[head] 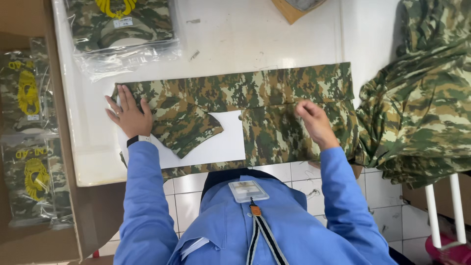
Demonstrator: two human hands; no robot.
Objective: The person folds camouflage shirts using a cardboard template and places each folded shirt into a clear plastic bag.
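Observation:
A camouflage T-shirt (274, 98) lies spread across the white table (235, 34), partly folded around a white board (223, 142). My left hand (128, 114) rests flat, fingers apart, on the shirt's left end beside its sleeve (189, 130). My right hand (314, 120) pinches a fold of the fabric near the shirt's right side. Both arms wear blue sleeves, and a dark band circles my left wrist.
A stack of bagged camouflage shirts (122, 29) sits at the table's back left. More bagged shirts (29, 137) fill a cardboard box on the left. A loose heap of camouflage shirts (422, 98) lies at the right. A brown object (294, 7) sits at the back edge.

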